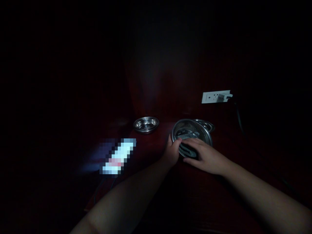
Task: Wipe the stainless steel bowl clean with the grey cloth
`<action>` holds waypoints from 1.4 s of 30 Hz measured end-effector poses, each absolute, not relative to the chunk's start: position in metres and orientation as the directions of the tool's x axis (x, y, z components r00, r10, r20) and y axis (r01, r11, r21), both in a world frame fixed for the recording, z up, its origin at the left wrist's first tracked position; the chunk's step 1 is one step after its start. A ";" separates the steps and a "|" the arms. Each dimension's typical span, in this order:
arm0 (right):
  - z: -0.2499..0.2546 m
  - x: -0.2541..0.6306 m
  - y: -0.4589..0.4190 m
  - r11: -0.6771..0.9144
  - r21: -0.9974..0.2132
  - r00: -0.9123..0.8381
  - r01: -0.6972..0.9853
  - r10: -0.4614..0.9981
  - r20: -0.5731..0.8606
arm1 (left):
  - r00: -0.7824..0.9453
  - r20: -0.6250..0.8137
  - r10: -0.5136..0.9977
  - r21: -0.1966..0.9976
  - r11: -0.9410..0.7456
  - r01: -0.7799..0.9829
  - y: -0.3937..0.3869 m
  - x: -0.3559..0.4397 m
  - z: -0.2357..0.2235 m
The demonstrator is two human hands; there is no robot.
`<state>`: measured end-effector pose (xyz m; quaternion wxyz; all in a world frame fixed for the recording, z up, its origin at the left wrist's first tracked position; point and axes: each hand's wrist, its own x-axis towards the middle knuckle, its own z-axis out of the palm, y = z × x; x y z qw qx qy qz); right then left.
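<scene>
A shiny metal bowl [181, 125] is tilted toward me above the dark red table. My left hand [172, 152] grips its near left side, with the thumb over the rim. Inside the bowl, my right hand [203, 156] presses a dark greenish cloth [188, 151] against the wall, its fingers curled over the cloth. Some of those fingertips are hidden. Just behind the bowl, partly covered by it, lies another round metal dish [208, 126].
Farther left stands a small stack of metal bowls [146, 125]. A lit, pixelated phone-like screen [119, 157] lies at the left with a cable below it. On the back wall is a white socket plate [209, 97] with a plug and cord. Most surroundings are dark.
</scene>
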<state>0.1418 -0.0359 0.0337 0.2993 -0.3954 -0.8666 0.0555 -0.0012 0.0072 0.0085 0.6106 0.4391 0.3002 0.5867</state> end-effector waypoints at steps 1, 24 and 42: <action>0.034 0.141 -0.036 0.680 -0.330 -0.510 0.654 0.720 0.471 | 0.136 0.162 0.977 0.880 -0.081 -0.467 0.007 -0.001 0.008; 0.027 0.146 -0.032 0.616 -0.543 -0.490 0.570 0.786 0.376 | 0.175 0.126 0.977 0.897 -0.037 -0.440 0.007 0.000 0.006; 0.030 0.150 -0.031 0.636 -0.455 -0.579 0.623 0.766 0.277 | 0.181 0.066 0.981 0.845 0.041 -0.532 0.011 0.000 0.003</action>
